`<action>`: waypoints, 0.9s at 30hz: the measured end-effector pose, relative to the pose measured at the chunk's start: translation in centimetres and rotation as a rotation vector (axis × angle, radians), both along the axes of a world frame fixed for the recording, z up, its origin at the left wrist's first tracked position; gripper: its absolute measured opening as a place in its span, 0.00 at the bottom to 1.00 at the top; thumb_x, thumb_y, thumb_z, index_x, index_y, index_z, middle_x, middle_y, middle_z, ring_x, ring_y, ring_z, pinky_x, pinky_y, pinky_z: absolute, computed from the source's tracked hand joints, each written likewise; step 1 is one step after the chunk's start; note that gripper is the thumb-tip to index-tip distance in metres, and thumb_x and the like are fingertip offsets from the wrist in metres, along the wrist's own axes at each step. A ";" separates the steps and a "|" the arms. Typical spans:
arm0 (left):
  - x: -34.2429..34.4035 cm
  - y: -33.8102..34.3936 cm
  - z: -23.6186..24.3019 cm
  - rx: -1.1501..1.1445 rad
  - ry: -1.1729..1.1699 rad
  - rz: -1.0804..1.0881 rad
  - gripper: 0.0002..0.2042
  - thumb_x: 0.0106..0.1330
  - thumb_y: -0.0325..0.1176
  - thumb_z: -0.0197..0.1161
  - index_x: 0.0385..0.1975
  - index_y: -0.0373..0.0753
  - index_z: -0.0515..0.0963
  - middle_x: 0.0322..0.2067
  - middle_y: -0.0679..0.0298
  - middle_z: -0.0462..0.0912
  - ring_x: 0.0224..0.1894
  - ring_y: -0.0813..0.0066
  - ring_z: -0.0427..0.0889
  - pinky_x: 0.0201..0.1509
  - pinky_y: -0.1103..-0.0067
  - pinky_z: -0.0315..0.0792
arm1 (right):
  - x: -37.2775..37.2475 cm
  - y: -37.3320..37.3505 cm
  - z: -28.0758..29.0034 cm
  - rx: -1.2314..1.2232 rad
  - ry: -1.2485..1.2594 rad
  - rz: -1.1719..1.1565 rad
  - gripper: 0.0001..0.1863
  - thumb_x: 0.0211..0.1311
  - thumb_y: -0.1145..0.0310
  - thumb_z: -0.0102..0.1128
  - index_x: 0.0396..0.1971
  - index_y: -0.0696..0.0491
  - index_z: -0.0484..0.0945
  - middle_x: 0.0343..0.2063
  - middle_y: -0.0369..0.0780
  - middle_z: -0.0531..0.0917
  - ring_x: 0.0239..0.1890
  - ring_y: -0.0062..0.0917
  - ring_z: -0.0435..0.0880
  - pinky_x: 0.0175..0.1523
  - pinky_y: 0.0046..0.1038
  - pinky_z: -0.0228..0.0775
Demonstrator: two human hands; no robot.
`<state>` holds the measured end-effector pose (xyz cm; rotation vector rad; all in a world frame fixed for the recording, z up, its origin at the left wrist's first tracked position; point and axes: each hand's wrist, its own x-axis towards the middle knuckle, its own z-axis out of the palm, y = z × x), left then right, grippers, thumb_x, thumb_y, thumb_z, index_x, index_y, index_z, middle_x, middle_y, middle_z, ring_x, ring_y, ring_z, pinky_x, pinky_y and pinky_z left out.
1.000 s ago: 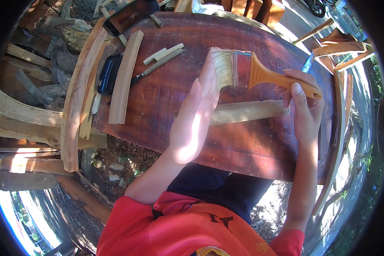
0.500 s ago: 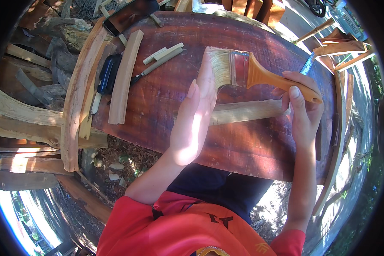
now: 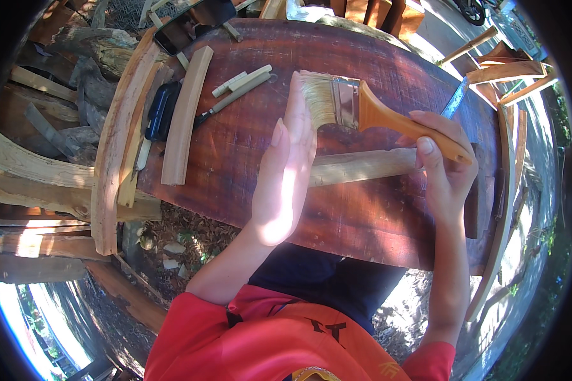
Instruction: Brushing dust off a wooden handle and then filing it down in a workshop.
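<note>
My right hand (image 3: 448,165) is closed around the orange handle of a wide paintbrush (image 3: 394,114), held above the dark reddish table. The brush lies level, its pale bristles pointing left with their tips against the palm of my left hand (image 3: 286,165). That left hand is upright and flat, fingers stretched out together and thumb up, holding nothing. Beneath the brush a pale wooden bar (image 3: 365,167) rests on the table, its left end hidden by my left hand. A dark block (image 3: 473,213) lies by my right wrist; whether the bar joins it is hidden.
On the table's (image 3: 248,165) left side lie a wood strip (image 3: 187,117), a dark blue case (image 3: 163,111), a grey-handled tool (image 3: 235,98) and pale sticks (image 3: 235,84). A phone-like dark slab (image 3: 194,25) stands behind them. A blue-grey blade (image 3: 455,98) sits beyond my right hand.
My right hand and the brush have shifted slightly left, the bristles still against my left palm. The fingers of my left hand lean a little further left.
</note>
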<state>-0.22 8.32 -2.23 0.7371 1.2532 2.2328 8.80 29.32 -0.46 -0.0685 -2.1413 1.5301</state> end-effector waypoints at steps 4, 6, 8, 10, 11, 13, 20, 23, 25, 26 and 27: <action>0.0 0.2 -0.1 0.040 -0.063 0.063 0.42 0.79 0.64 0.29 0.80 0.38 0.33 0.81 0.55 0.26 0.83 0.65 0.22 0.81 0.65 0.17 | 0.1 -0.1 -0.2 0.082 0.078 -0.016 0.15 0.67 0.74 0.67 0.51 0.62 0.84 0.47 0.44 0.88 0.44 0.25 0.88 0.54 0.25 0.78; 0.0 0.2 -0.1 0.024 -0.053 0.049 0.43 0.79 0.64 0.29 0.80 0.38 0.33 0.81 0.55 0.27 0.83 0.65 0.22 0.81 0.65 0.18 | 0.0 0.0 -0.4 0.146 0.112 -0.017 0.14 0.66 0.75 0.68 0.50 0.61 0.85 0.48 0.44 0.89 0.47 0.25 0.88 0.57 0.26 0.77; 0.0 0.2 -0.1 0.022 -0.060 0.053 0.43 0.79 0.65 0.29 0.80 0.38 0.33 0.82 0.55 0.27 0.83 0.65 0.23 0.81 0.65 0.18 | 0.0 0.0 -0.5 0.146 0.111 -0.022 0.14 0.65 0.75 0.69 0.50 0.61 0.85 0.48 0.44 0.89 0.47 0.25 0.88 0.57 0.26 0.77; 0.0 0.2 0.0 0.039 -0.074 0.075 0.43 0.79 0.65 0.29 0.80 0.37 0.33 0.82 0.56 0.28 0.83 0.64 0.23 0.82 0.65 0.18 | 0.1 0.0 -0.6 0.145 0.112 -0.028 0.14 0.64 0.75 0.69 0.49 0.61 0.85 0.48 0.44 0.89 0.48 0.25 0.88 0.57 0.26 0.77; 0.1 0.2 0.0 0.039 -0.050 0.051 0.43 0.79 0.65 0.29 0.80 0.37 0.33 0.82 0.56 0.28 0.83 0.64 0.23 0.82 0.65 0.18 | 0.0 0.1 -0.6 0.157 0.120 -0.022 0.14 0.64 0.75 0.70 0.49 0.61 0.85 0.47 0.44 0.89 0.47 0.25 0.88 0.56 0.26 0.77; 0.1 0.3 0.0 0.028 -0.059 0.099 0.43 0.79 0.65 0.29 0.80 0.37 0.33 0.82 0.56 0.28 0.83 0.64 0.24 0.82 0.65 0.18 | 0.1 0.0 -0.6 0.170 0.129 -0.017 0.14 0.64 0.75 0.70 0.49 0.61 0.85 0.47 0.44 0.89 0.47 0.25 0.88 0.56 0.26 0.77; -0.2 -0.1 -0.2 0.024 0.004 0.010 0.41 0.80 0.63 0.28 0.80 0.40 0.29 0.81 0.60 0.22 0.82 0.64 0.17 0.80 0.63 0.15 | 0.1 -0.1 -0.5 0.189 0.147 -0.022 0.14 0.63 0.75 0.71 0.48 0.60 0.86 0.46 0.44 0.89 0.46 0.25 0.88 0.54 0.25 0.78; -0.1 0.0 -0.2 0.027 0.017 0.010 0.41 0.80 0.63 0.28 0.80 0.40 0.29 0.81 0.60 0.22 0.82 0.64 0.17 0.80 0.62 0.15 | 0.0 -0.1 -0.6 0.208 0.157 -0.025 0.14 0.63 0.75 0.71 0.48 0.60 0.86 0.45 0.44 0.89 0.45 0.25 0.88 0.53 0.25 0.78; 0.2 0.2 -0.2 0.031 -0.032 0.092 0.43 0.79 0.65 0.29 0.80 0.36 0.32 0.81 0.56 0.27 0.83 0.64 0.23 0.81 0.66 0.18 | 0.0 -0.1 -0.6 0.221 0.160 -0.027 0.14 0.63 0.75 0.71 0.48 0.60 0.86 0.45 0.44 0.90 0.44 0.25 0.89 0.52 0.25 0.79; 0.2 0.3 -0.2 0.014 -0.023 0.079 0.43 0.79 0.65 0.29 0.80 0.36 0.32 0.81 0.56 0.27 0.83 0.64 0.23 0.81 0.66 0.18 | 0.0 -0.1 -0.6 0.232 0.163 -0.027 0.14 0.63 0.75 0.71 0.49 0.60 0.86 0.44 0.44 0.90 0.43 0.25 0.89 0.51 0.25 0.79; 0.2 0.3 -0.2 0.012 -0.015 0.082 0.43 0.78 0.65 0.29 0.80 0.36 0.31 0.81 0.56 0.26 0.83 0.65 0.23 0.81 0.65 0.18 | 0.0 -0.1 -0.6 0.243 0.165 -0.027 0.14 0.63 0.75 0.71 0.49 0.60 0.86 0.44 0.44 0.90 0.43 0.24 0.89 0.50 0.24 0.79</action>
